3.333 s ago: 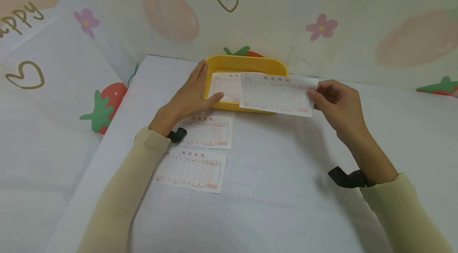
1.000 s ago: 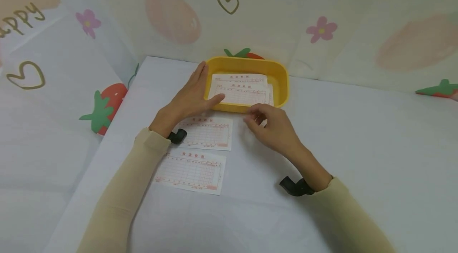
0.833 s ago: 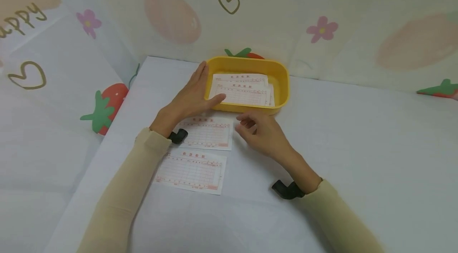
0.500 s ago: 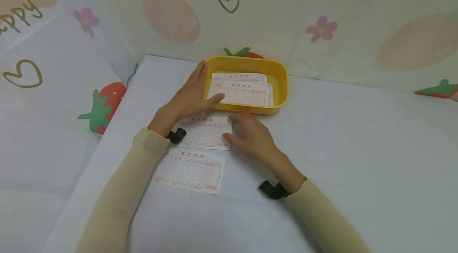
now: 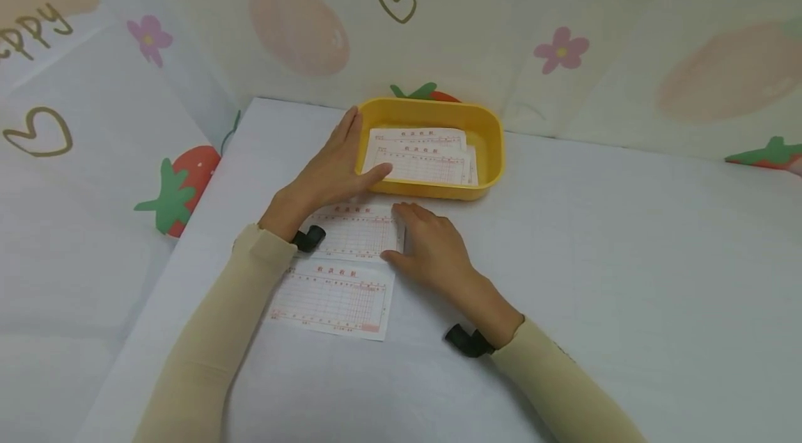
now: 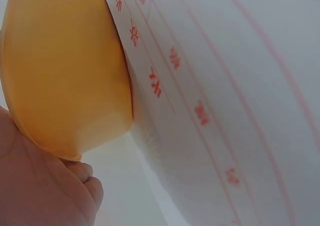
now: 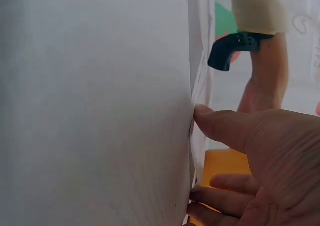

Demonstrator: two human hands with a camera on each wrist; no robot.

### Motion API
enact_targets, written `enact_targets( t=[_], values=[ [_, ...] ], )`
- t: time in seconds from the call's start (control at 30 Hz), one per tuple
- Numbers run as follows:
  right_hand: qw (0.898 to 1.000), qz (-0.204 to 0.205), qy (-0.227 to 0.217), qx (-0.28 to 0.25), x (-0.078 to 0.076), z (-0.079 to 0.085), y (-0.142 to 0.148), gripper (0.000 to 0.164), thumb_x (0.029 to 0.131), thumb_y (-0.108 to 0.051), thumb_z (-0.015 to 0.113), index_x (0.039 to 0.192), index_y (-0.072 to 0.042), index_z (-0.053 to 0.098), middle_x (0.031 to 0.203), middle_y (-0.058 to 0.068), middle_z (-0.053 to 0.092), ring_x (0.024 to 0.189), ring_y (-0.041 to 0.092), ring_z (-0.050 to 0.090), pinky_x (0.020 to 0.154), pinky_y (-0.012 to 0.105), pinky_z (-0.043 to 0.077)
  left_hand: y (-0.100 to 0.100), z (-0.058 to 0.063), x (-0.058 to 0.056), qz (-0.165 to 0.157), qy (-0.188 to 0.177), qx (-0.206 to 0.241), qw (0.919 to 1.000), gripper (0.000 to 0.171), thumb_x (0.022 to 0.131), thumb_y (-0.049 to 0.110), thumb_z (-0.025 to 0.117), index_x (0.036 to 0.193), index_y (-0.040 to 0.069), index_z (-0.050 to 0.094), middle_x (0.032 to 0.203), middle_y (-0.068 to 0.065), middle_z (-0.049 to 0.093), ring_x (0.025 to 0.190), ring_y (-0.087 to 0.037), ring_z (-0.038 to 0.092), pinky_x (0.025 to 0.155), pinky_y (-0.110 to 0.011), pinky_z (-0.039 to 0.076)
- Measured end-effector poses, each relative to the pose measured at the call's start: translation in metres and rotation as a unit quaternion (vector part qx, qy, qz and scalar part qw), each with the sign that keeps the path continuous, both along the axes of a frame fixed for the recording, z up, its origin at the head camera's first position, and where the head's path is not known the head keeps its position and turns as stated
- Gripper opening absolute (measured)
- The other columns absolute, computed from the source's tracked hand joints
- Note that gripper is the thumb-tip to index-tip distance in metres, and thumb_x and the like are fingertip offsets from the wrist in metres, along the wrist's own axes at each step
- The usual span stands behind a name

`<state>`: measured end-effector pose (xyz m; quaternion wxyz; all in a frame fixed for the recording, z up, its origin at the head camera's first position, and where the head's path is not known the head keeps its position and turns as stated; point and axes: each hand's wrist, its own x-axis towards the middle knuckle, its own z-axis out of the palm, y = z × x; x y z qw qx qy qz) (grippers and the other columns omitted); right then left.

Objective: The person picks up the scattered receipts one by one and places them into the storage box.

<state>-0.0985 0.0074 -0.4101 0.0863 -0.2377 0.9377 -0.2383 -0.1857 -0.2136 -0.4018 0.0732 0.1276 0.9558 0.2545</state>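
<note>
A yellow plastic bin (image 5: 491, 150) stands at the back with several red-printed receipt slips (image 5: 420, 164) lying overlapped inside. My left hand (image 5: 332, 168) holds the bin by its left front corner, thumb over the front rim and fingers along the side. In front of the bin lies an upper receipt slip (image 5: 357, 234), its left end hidden behind my left wrist. My right hand (image 5: 435, 248) is at that slip's right edge, thumb at the lower corner and fingers at the upper corner, spread apart. Another receipt slip (image 5: 335, 300) lies just below it.
A white cloth-like surface (image 5: 601, 276) covers the table. Behind and to the left hang pale sheets (image 5: 476, 46) printed with strawberries, flowers and hearts. A black wrist mount (image 5: 466, 340) sits on my right wrist, another black mount (image 5: 310, 239) on my left.
My right hand laid its receipt slip into the bin, let go, then moved left and down, opening its fingers, to the upper slip's right edge. My left hand stayed on the bin.
</note>
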Motion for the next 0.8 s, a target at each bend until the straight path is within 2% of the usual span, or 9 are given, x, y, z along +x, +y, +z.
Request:
enact_targets(
  t=[0.23,0.37,0.47,0.57,0.67,0.8],
  values=[
    [1.0,0.009,0.009,-0.025,0.0,-0.003,-0.004,0.066,0.088,-0.022,0.088,0.146,-0.007,0.062,0.142,0.01,0.071,0.126,0.028,0.07,0.108,0.047,0.056,-0.001,-0.002,-0.001,-0.002,0.003,-0.009,1.0,0.115,0.098,0.074,0.048,0.169,0.008,-0.015,0.179,-0.01,-0.016,0.169,-0.03,-0.001,0.137,-0.051,0.016],
    [0.997,0.001,0.006,-0.08,0.0,-0.005,-0.006,0.047,0.091,-0.012,0.083,0.136,-0.009,0.071,0.128,0.008,0.077,0.11,0.025,0.072,0.097,0.044,0.059,-0.002,-0.001,0.0,0.002,-0.002,-0.009,1.0,0.115,0.098,0.074,0.048,0.168,0.008,-0.015,0.179,-0.008,-0.018,0.169,-0.029,-0.002,0.137,-0.05,0.015],
    [0.991,-0.005,-0.001,-0.135,-0.002,-0.008,-0.006,0.031,0.093,-0.004,0.077,0.124,-0.008,0.077,0.114,0.007,0.08,0.095,0.021,0.069,0.087,0.038,0.059,-0.003,-0.001,0.0,0.006,-0.005,-0.007,0.9999,0.115,0.098,0.074,0.049,0.168,0.008,-0.015,0.179,-0.008,-0.017,0.169,-0.029,-0.002,0.137,-0.05,0.015],
    [0.984,-0.01,-0.006,-0.179,-0.005,-0.009,-0.003,0.024,0.095,0.0,0.074,0.117,-0.007,0.079,0.103,0.007,0.08,0.086,0.017,0.067,0.08,0.032,0.058,-0.003,-0.001,0.0,0.008,-0.003,-0.006,0.9999,0.116,0.097,0.074,0.049,0.169,0.009,-0.015,0.18,-0.009,-0.016,0.169,-0.029,-0.001,0.137,-0.05,0.015],
    [0.979,-0.018,-0.012,-0.202,-0.007,-0.011,0.001,0.021,0.095,0.0,0.073,0.115,-0.005,0.079,0.099,0.008,0.08,0.083,0.016,0.07,0.077,0.029,0.061,-0.002,-0.001,0.0,0.008,-0.002,-0.006,0.9999,0.116,0.097,0.074,0.049,0.169,0.009,-0.015,0.18,-0.008,-0.016,0.169,-0.029,-0.001,0.137,-0.05,0.016],
    [0.976,-0.028,-0.021,-0.215,-0.01,-0.011,0.01,0.021,0.096,-0.002,0.073,0.116,-0.004,0.078,0.1,0.01,0.08,0.086,0.018,0.075,0.08,0.031,0.065,-0.001,-0.001,-0.001,0.003,-0.003,-0.006,1.0,0.116,0.098,0.074,0.049,0.169,0.008,-0.014,0.179,-0.009,-0.017,0.169,-0.031,0.0,0.137,-0.05,0.016]
  ],
)
